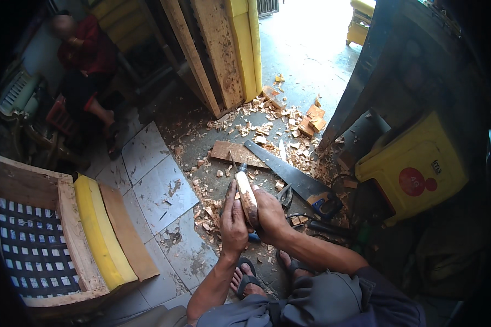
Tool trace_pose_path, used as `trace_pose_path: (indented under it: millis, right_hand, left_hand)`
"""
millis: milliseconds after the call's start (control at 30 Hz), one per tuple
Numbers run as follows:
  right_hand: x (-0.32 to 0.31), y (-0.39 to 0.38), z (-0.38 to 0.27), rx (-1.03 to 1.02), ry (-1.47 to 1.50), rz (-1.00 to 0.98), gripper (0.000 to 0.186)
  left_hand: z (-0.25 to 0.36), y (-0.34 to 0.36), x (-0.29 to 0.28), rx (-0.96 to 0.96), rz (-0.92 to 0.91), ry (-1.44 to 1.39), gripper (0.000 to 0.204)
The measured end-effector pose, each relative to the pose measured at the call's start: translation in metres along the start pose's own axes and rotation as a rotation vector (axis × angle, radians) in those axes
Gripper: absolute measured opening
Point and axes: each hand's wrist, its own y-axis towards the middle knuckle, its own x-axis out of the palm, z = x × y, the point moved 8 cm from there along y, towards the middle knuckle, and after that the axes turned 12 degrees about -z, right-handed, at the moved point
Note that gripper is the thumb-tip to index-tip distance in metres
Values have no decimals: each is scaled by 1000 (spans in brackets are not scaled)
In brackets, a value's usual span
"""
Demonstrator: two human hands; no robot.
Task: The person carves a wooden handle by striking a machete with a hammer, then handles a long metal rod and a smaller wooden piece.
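Note:
Over my lap, both hands hold a pale, rounded piece of wood (246, 194), shaped like a handle, with darker brown near its lower end. A dark collar-like part (242, 167) sits at its far end, and a thin pointed strip rises beside it. My left hand (235, 222) presses along its left side with the fingers together and pointing away from me. Wrapped around its right side is my right hand (271, 216). A hand saw (289, 173) with a blue and black handle lies on the floor just beyond, its blade across a flat board (237, 153).
Wood chips (213, 210) and offcuts (312, 120) litter the floor. A yellow plastic stool (414, 169) lies tipped at the right. At the left stands a wooden frame (73, 234) with black webbing. Someone in a red top (95, 46) sits at the far left.

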Motion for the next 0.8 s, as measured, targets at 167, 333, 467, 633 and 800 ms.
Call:
trace_pose_path:
  millis: [167,333,467,633,800]
  right_hand:
    - [-7,1,6,2,-1,-36,32]
    - [-13,-1,21,-105,-322,-76,43]
    - [-22,-10,29,-192,-877,-244,46]
    - [-110,-41,26,-101,-1601,-134,37]
    - [-234,-129,40,287,-1893,188,49]
  left_hand:
    - [-5,-3,1,-58,87,-224,45]
    - [-37,-1,13,-291,-21,-901,47]
    - [-67,-1,-1,-437,-192,-991,45]
    - [-136,7,-68,-605,-139,-222,39]
    - [-189,37,-123,-513,-78,707,50]
